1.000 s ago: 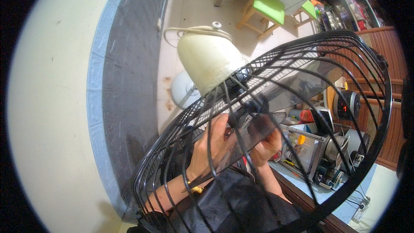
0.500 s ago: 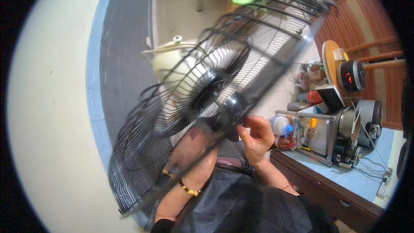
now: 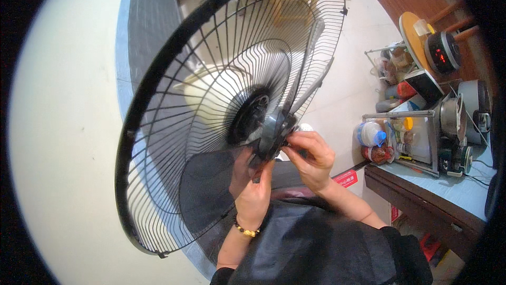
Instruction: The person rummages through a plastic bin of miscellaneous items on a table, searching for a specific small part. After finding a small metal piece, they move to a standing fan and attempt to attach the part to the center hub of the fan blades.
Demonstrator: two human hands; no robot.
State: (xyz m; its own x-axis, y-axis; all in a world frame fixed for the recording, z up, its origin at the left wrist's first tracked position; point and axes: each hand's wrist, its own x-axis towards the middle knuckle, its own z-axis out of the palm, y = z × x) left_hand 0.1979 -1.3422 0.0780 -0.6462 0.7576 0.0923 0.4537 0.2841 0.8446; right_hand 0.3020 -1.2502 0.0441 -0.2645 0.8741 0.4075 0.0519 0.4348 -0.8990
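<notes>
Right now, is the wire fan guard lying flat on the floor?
No, the black wire guard stands tilted up in front of the person, both hands at its centre hub.

I see both of the person's forearms bare from the elbow down to the hands. The left hand (image 3: 253,192) wears a thin bracelet (image 3: 246,229) at the wrist, made of small dark round beads with a few golden ones among them. The right hand (image 3: 312,159) has nothing on its wrist or fingers that I can make out. Below the arms lies a black garment (image 3: 316,245), smooth and faintly shiny, folded in soft creases.
</notes>
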